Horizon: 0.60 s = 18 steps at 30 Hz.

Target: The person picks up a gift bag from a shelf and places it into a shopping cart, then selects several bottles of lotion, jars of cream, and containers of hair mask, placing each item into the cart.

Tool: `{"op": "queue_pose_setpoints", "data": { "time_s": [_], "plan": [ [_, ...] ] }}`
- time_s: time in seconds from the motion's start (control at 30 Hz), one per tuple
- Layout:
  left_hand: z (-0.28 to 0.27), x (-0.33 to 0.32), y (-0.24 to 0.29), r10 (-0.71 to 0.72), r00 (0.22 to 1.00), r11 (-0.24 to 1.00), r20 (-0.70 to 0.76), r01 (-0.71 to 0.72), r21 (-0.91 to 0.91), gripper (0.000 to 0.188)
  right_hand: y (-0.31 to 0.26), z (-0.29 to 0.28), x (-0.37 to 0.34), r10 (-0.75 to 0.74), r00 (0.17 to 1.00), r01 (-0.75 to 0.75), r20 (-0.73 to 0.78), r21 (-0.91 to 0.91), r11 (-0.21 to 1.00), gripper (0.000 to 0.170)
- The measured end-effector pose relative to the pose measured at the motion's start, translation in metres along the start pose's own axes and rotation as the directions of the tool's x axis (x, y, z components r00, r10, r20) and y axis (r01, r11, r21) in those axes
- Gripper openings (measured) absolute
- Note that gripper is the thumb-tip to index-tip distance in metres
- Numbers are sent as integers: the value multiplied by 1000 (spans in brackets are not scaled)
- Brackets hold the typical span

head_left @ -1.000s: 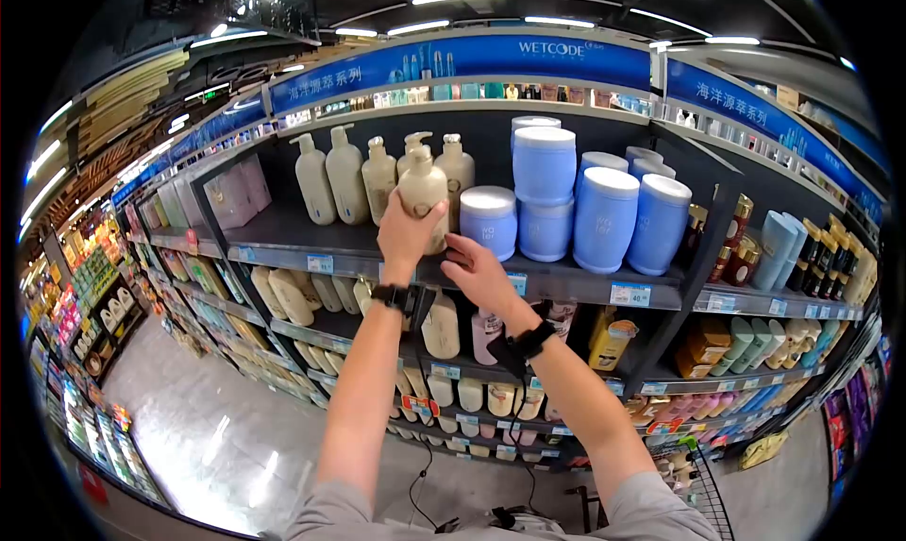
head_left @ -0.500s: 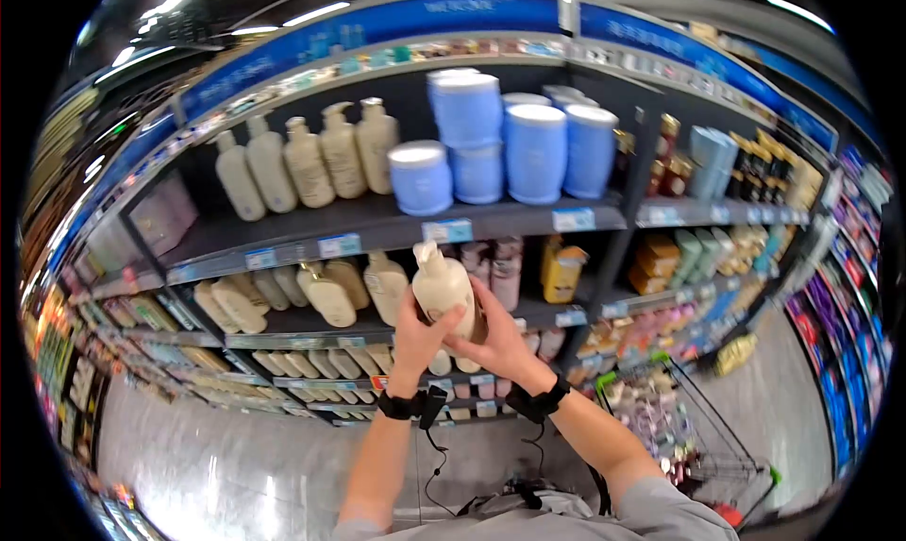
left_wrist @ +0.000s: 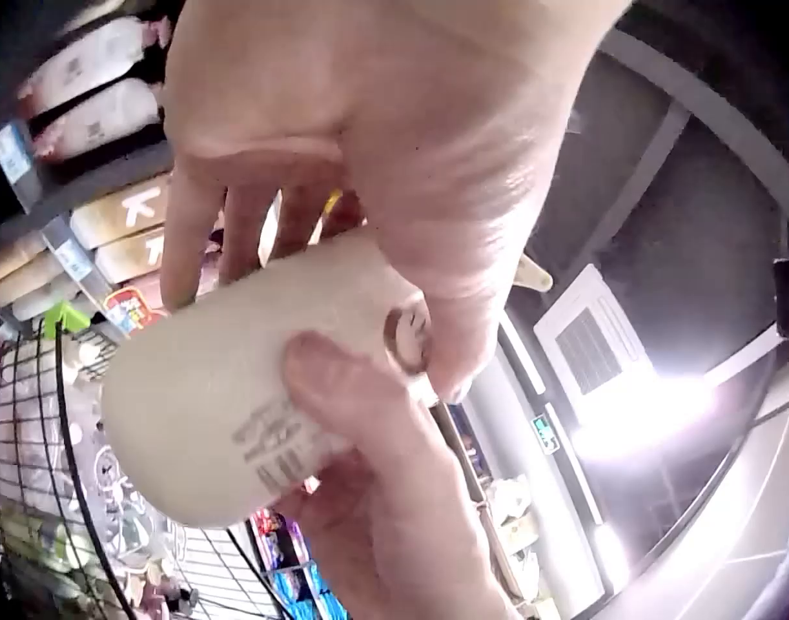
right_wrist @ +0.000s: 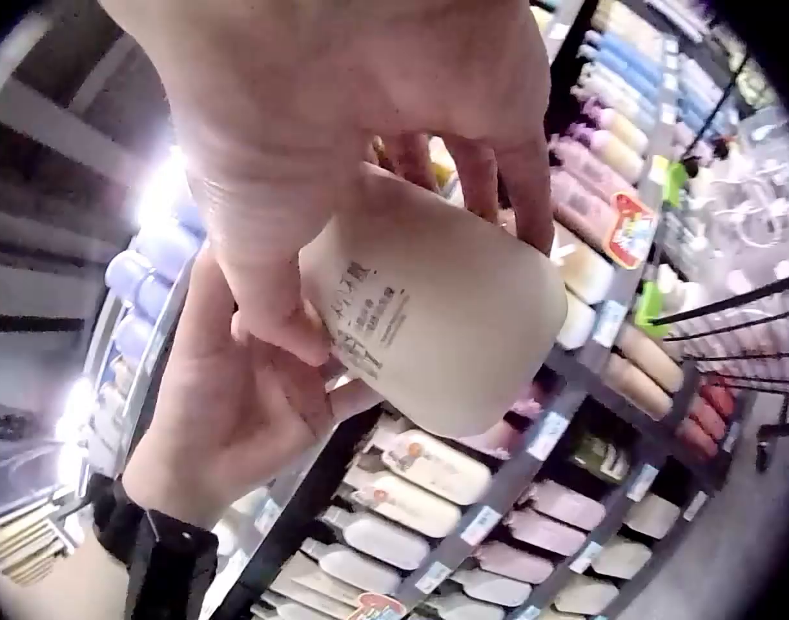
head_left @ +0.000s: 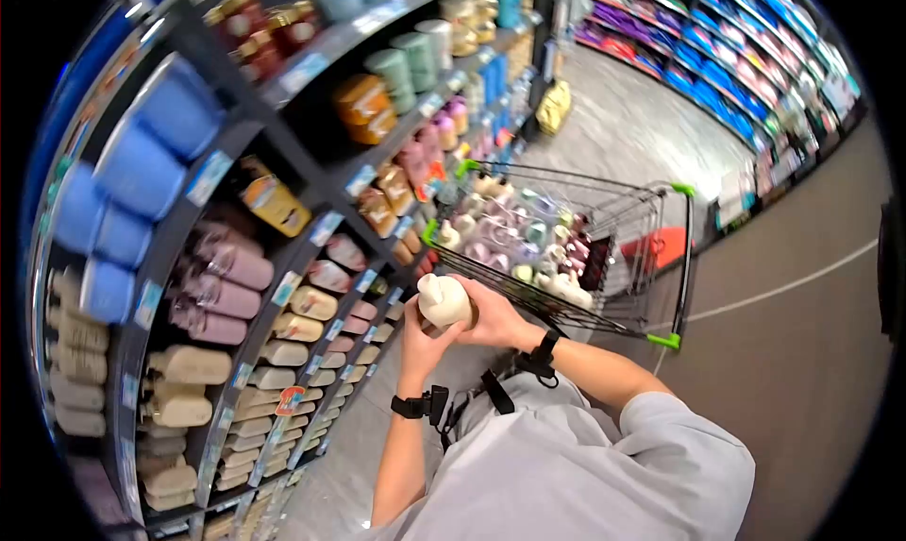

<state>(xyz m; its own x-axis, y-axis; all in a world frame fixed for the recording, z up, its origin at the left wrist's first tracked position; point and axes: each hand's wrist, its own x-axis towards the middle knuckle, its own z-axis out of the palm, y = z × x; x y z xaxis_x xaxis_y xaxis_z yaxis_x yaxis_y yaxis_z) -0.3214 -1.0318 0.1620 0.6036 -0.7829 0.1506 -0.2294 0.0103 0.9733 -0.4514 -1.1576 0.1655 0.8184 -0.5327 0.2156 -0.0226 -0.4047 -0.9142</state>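
Note:
A cream pump bottle (head_left: 444,301) is held between both hands in front of the body, its pump end toward the head camera. The left hand (head_left: 422,345) grips it from the left, and the right hand (head_left: 491,314) wraps it from the right. In the left wrist view the bottle (left_wrist: 214,388) lies tilted, with small print and a barcode showing; a thumb presses on its side. The right wrist view shows the bottle's (right_wrist: 446,310) rounded base, with fingers of the right hand (right_wrist: 356,142) curled over it and the left hand (right_wrist: 233,388) beside it.
A wire shopping cart (head_left: 604,187) with green corners, holding many bottles, stands ahead to the right. Shelves of blue jars (head_left: 142,168), pink bottles (head_left: 231,295) and cream bottles (head_left: 179,404) run along the left. A yellow bag (head_left: 554,107) lies beyond the cart.
The bottle has come off the upper shelf and into both hands, close to the body. The view has swung right, from the shelves toward the cart.

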Motion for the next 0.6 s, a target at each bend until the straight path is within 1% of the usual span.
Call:
{"op": "queue_pose_setpoints", "data": {
  "time_s": [0.03, 0.07, 0.1, 0.17, 0.2, 0.23, 0.3, 0.33, 0.37, 0.43, 0.47, 0.5, 0.53, 0.57, 0.6],
  "plan": [
    [14, 2, -6, -69, 993, 995, 93, 75, -63, 70, 12, -16, -8, -11, 1000, 11, 5, -82, 997, 91],
    [26, 5, -11, -126, 975, 981, 182, 149, -120, 69, 25, -30, -13, -42, 999, 37, -34, -150, 988, 91],
    [39, 13, -15, -141, 969, 980, 205, 167, -113, 69, 36, -48, -17, -22, 999, 13, -38, -224, 975, 94],
    [74, 36, -22, -240, 901, 952, 362, 292, -96, 66, 57, -88, -20, 70, 998, -65, 4, -310, 948, 95],
    [94, 45, -32, -233, 889, 942, 394, 307, -134, 63, 68, -108, -22, 85, 996, -85, -13, -308, 948, 95],
    [113, 52, -48, -246, 880, 939, 407, 320, -126, 63, 78, -127, -22, 84, 995, -96, -52, -328, 940, 91],
    [147, 67, -75, -305, 788, 924, 534, 382, -36, 55, 111, -163, -23, 94, 991, -120, -93, -340, 933, 89],
    [164, 73, -79, -334, 758, 929, 561, 364, 62, 48, 120, -182, -23, 206, 975, -224, -87, -372, 901, 86],
    [181, 77, -84, -350, 746, 923, 566, 378, 72, 48, 143, -197, -23, 220, 972, -234, -79, -384, 893, 86],
    [212, 79, -100, -461, 698, 884, 548, 306, 354, 46, 185, -217, -32, 346, 935, -343, -82, -462, 818, 87],
    [227, 79, -104, -490, 680, 863, 545, 292, 412, 51, 205, -222, -38, 378, 922, -368, -87, -500, 784, 88],
    [238, 75, -110, -505, 669, 855, 545, 303, 421, 51, 220, -228, -41, 423, 904, -387, -61, -536, 750, 90],
    [248, 72, -116, -393, 734, 883, 554, 133, 450, 53, 233, -233, -46, 450, 892, -403, -40, -520, 753, 89],
    [258, 71, -122, -268, 778, 881, 568, -40, 471, 56, 245, -236, -50, 476, 879, -419, -18, -506, 754, 88],
    [265, 68, -132, -289, 759, 875, 583, -38, 483, 60, 258, -235, -53, 486, 874, -428, -14, -497, 755, 88]
  ]
}}
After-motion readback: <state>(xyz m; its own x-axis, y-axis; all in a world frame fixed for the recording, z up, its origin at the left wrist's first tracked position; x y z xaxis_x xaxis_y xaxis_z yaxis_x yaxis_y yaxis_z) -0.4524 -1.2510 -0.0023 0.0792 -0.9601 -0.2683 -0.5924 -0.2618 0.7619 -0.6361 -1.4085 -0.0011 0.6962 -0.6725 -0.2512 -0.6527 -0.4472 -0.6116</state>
